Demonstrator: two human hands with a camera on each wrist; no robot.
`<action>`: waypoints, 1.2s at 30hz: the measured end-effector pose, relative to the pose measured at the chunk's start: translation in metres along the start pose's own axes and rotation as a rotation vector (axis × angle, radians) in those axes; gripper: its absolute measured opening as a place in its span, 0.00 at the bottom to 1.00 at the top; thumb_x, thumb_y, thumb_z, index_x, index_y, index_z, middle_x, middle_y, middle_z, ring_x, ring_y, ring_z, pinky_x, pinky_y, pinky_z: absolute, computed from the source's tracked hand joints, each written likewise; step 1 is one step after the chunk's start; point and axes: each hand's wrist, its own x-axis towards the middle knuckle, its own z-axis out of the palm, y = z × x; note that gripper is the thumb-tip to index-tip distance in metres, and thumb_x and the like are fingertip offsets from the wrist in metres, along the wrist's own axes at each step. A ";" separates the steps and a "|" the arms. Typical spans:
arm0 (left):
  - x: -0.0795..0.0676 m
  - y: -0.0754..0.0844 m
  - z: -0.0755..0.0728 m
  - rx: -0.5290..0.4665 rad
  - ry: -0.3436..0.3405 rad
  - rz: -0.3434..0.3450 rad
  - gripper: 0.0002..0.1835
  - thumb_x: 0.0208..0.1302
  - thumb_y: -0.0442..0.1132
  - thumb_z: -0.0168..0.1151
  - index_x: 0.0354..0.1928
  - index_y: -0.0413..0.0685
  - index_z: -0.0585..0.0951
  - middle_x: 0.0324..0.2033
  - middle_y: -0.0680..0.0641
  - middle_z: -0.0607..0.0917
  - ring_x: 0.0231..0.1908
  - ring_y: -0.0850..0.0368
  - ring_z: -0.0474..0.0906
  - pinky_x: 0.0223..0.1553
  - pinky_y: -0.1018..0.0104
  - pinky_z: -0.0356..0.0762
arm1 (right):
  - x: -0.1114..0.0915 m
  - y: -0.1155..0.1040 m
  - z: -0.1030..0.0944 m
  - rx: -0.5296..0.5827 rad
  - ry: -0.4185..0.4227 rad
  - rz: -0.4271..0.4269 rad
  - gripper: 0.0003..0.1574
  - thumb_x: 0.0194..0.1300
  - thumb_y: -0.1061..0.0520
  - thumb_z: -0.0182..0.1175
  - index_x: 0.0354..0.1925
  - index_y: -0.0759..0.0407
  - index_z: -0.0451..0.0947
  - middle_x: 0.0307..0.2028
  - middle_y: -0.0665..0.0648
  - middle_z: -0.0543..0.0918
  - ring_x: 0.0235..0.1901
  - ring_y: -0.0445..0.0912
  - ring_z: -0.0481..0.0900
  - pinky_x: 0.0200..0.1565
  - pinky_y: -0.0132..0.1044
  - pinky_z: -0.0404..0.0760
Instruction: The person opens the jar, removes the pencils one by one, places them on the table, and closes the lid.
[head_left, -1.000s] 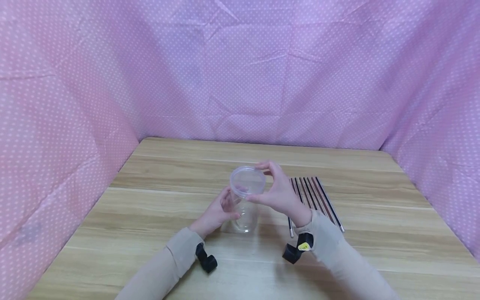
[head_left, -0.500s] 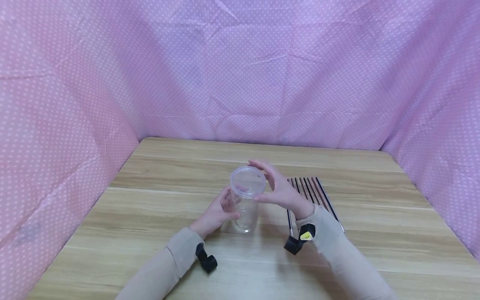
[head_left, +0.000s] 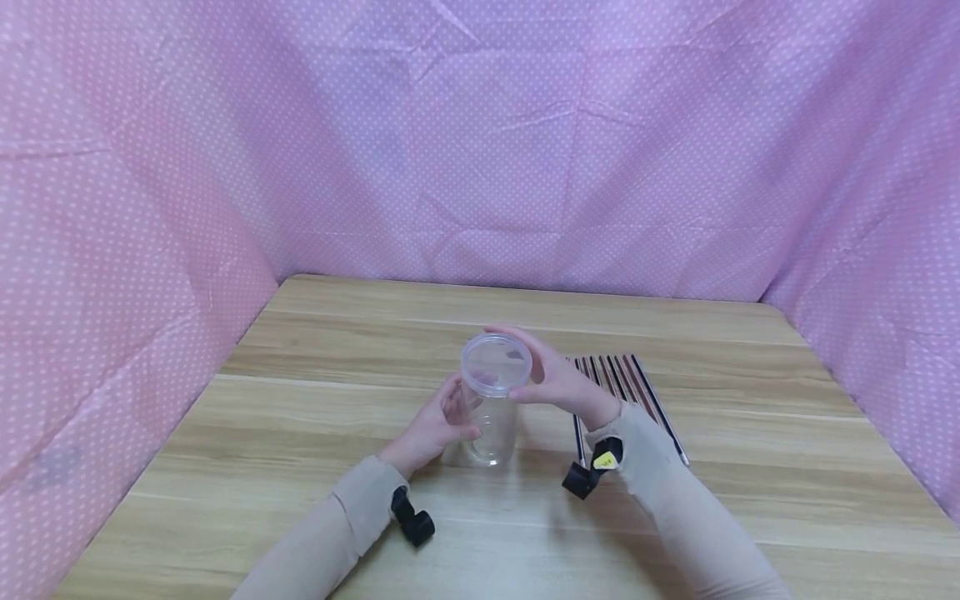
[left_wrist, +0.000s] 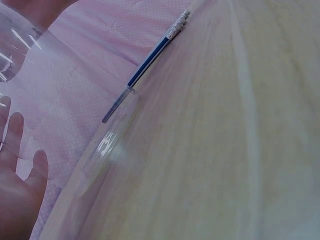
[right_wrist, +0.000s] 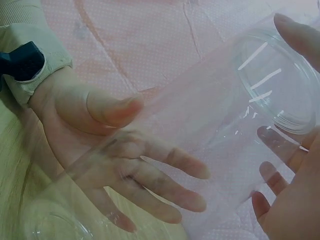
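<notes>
A clear plastic jar stands upright at the middle of the table, with a see-through lid on top. My left hand holds the jar's body from the left, and the right wrist view shows that hand's fingers through the clear wall. My right hand grips the lid's rim, its thumb at the near right side and its other fingers round the back. Nothing is visible inside the jar.
Several dark and reddish pencils lie in a row right of the jar, partly under my right forearm. The wooden table ends at a pink dotted cloth behind.
My right hand's fingers have shifted leftward round the far side of the lid, and its thumb has drawn back to the right. My left hand and the jar have stayed put.
</notes>
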 end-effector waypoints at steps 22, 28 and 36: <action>0.001 0.001 0.001 0.016 0.025 -0.030 0.45 0.53 0.22 0.61 0.71 0.43 0.51 0.72 0.38 0.54 0.70 0.38 0.52 0.68 0.44 0.54 | -0.008 -0.002 -0.001 -0.033 0.082 -0.023 0.45 0.59 0.54 0.61 0.66 0.73 0.54 0.60 0.54 0.72 0.61 0.61 0.66 0.64 0.47 0.66; 0.001 0.001 0.001 0.004 0.018 -0.026 0.45 0.53 0.22 0.60 0.71 0.43 0.50 0.72 0.38 0.54 0.70 0.37 0.52 0.69 0.44 0.53 | -0.010 -0.008 0.004 -0.118 0.168 -0.038 0.44 0.56 0.53 0.65 0.63 0.73 0.60 0.57 0.54 0.74 0.57 0.44 0.71 0.64 0.43 0.63; 0.000 0.001 0.002 0.054 0.040 -0.020 0.45 0.52 0.23 0.61 0.71 0.43 0.52 0.71 0.37 0.57 0.69 0.36 0.55 0.68 0.41 0.53 | -0.011 -0.012 0.011 -0.251 0.281 -0.037 0.37 0.52 0.67 0.63 0.60 0.73 0.64 0.57 0.70 0.72 0.55 0.37 0.70 0.62 0.42 0.67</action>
